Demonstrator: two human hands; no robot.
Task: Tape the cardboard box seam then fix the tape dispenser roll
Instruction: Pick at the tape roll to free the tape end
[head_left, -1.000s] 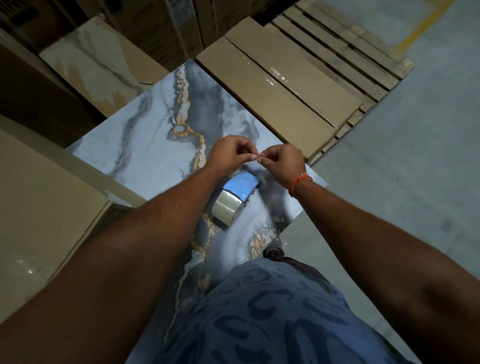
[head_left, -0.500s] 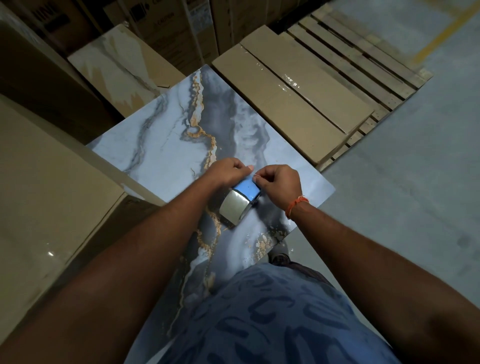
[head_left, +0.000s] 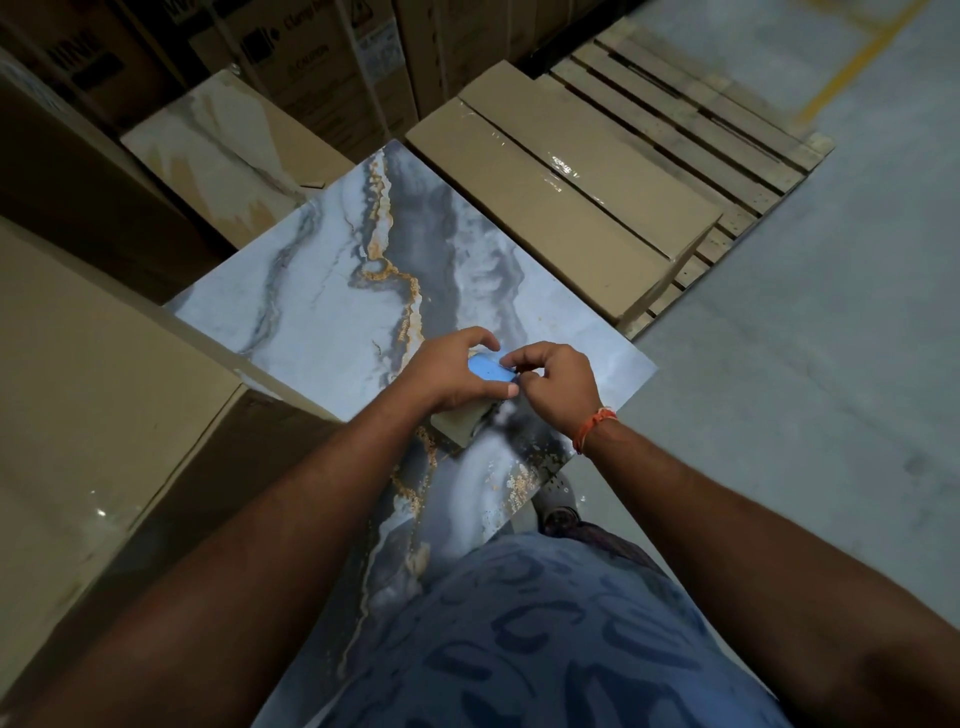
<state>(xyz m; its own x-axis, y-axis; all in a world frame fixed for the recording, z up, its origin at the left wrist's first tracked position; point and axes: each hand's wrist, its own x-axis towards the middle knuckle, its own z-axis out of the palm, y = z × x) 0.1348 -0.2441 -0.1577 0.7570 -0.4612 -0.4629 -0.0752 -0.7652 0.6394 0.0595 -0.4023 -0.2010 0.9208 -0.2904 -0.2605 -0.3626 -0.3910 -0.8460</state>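
A blue tape dispenser (head_left: 488, 368) with a beige tape roll (head_left: 460, 420) rests on a blue-grey marbled tile (head_left: 332, 306). My left hand (head_left: 449, 371) lies over the dispenser, fingers curled around its body, and hides most of the roll. My right hand (head_left: 558, 382), with an orange thread at the wrist, pinches at the dispenser's right end; what sits between its fingertips is too small to tell. A long cardboard box (head_left: 561, 187) with a shiny taped seam lies beyond the tile.
A wooden pallet (head_left: 696, 119) lies under and behind the taped box. A large cardboard box (head_left: 78, 415) stands at my left. A beige marbled tile (head_left: 223, 150) and printed cartons (head_left: 311, 62) are at the back. Grey concrete floor (head_left: 805, 338) spreads to the right.
Both hands came down from pinching something in the air above the dispenser and now rest on it. My left hand has closed over the dispenser's body. The camera tilted and shifted.
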